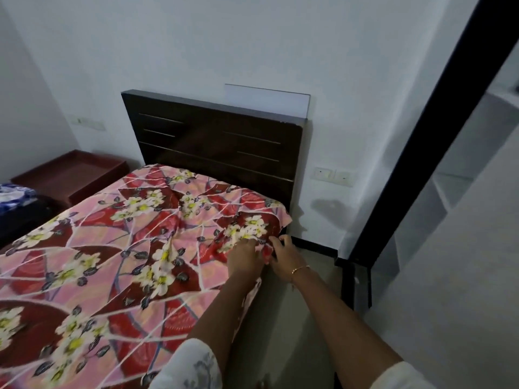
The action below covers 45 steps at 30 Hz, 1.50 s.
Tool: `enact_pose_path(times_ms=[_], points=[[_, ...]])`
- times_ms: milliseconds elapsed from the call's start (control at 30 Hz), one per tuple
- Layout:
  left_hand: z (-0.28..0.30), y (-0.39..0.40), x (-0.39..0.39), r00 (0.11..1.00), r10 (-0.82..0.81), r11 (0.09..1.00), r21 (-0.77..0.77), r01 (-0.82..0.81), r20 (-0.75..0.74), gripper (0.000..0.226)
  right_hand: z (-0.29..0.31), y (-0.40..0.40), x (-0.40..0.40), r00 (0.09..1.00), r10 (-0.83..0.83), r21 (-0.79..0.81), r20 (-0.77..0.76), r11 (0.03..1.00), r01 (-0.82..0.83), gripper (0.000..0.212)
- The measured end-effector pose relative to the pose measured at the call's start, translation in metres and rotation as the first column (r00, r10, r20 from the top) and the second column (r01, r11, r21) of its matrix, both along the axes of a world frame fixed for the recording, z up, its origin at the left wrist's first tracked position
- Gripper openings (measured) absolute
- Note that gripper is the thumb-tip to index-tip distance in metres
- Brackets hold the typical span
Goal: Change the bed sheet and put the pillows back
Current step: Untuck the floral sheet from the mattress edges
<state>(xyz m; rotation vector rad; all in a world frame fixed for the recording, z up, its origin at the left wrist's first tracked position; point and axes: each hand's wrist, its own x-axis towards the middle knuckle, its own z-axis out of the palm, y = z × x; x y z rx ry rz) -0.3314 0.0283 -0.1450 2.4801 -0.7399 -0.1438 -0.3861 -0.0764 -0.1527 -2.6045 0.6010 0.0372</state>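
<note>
Both hands, left hand [245,255] and right hand [285,255], pinch the floral bed sheet [118,237]; no writing is legible.

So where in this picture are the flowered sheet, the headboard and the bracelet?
flowered sheet [112,234]: head view, on the flat middle of the spread cloth.
headboard [213,136]: head view, on the dark wooden panel's centre.
bracelet [300,268]: head view, on the thin chain at the right wrist.

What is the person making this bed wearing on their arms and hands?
Both hands are bare, no gloves. The right hand has a thin gold-coloured bracelet at the wrist. The left hand shows no jewellery. Pale sleeves with a faint grey floral print end near the elbows, leaving the forearms uncovered.
</note>
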Motion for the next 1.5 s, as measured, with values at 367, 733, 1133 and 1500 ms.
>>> enact_pose_path(times_ms=[367, 733, 1133, 1500], points=[[-0.092, -0.154, 0.171, 0.994, -0.056, 0.964, 0.252, 0.079, -0.099, 0.03, -0.093, -0.165, 0.173, 0.99, -0.073, 0.234, -0.122, 0.967, 0.1, 0.052], [-0.238, -0.271, 0.308, 0.879, -0.456, 0.658, 0.613, 0.439, -0.14, 0.088, -0.239, -0.305, 0.297, 0.945, -0.228, 0.479, -0.235, 0.819, 0.317, 0.053], [-0.297, -0.359, 0.36, 0.794, -0.596, 0.731, 0.492, 0.473, 0.121, 0.05, -0.316, -0.341, 0.346, 0.847, -0.507, 0.724, -0.158, 0.524, 0.449, 0.046], [-0.293, -0.394, 0.39, 0.74, -0.656, 0.69, 0.516, 0.509, 0.147, 0.05, -0.341, -0.356, 0.362, 0.668, -0.659, 0.849, -0.344, 0.085, 0.521, 0.038]])
